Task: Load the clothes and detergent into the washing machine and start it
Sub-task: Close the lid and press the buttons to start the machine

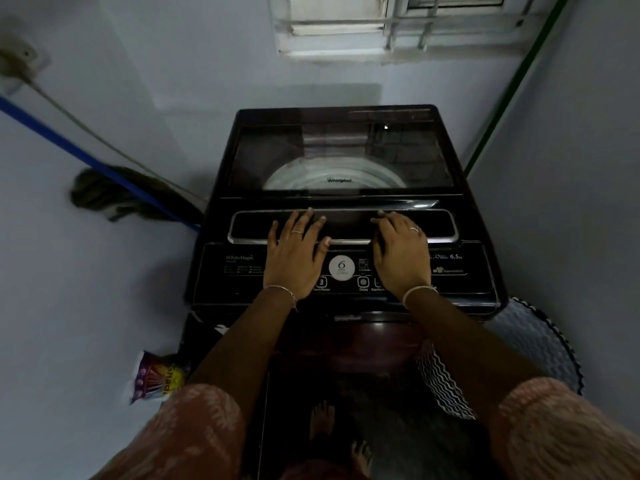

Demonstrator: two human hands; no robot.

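Note:
A dark top-loading washing machine (346,157) stands against the back wall with its glass lid down, and the drum shows through the glass. My left hand (296,254) lies flat on the control panel (242,265), fingers stretched up to the lid's handle strip (446,225). My right hand (401,252) rests beside it, fingers bent over the front edge of that strip. A colourful detergent packet (157,379) lies on the floor at the machine's lower left. At the right a striped cloth (445,386) hangs over a dark basket (540,344).
A blue-handled mop (114,194) leans on the left wall beside a cable and socket (20,60). A green pipe (512,88) runs down the right corner. A barred window (398,26) sits above the machine. My bare feet (337,434) stand in front of it.

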